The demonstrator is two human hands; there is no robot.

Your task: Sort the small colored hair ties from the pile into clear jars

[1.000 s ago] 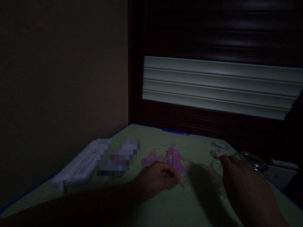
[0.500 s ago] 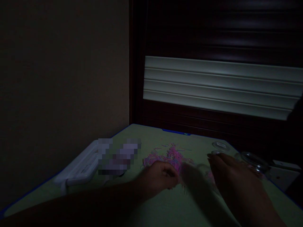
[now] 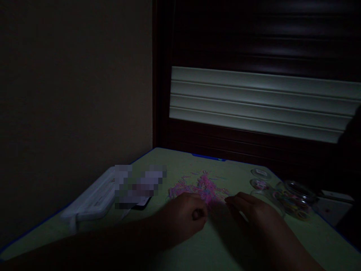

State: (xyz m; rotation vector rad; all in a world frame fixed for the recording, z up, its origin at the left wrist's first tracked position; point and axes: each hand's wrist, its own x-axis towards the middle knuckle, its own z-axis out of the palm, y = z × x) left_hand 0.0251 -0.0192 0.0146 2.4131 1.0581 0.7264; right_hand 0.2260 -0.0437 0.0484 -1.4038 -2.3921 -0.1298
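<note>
A loose heap of thin pink and pastel bands, like small elastic bands, is spread over the middle of the table. My left hand is at the heap's near edge with fingers curled and thumb closed against them. Whatever it pinches, if anything, is too dark to see. My right hand hangs just right of the heap, thumb and fingertips drawn together at its left end. I cannot make out anything between them. A clear jar of coloured bands stands to the right, beyond my right hand.
A round clear lid and a small clear container with pink bits lie at the back right. On the left are a long white plastic case and a blurred-out item. The pale tabletop has a blue edge.
My right hand has moved left and down, from beside the small container toward the heap, uncovering the jar. My left hand has shifted slightly left, fingers still curled.
</note>
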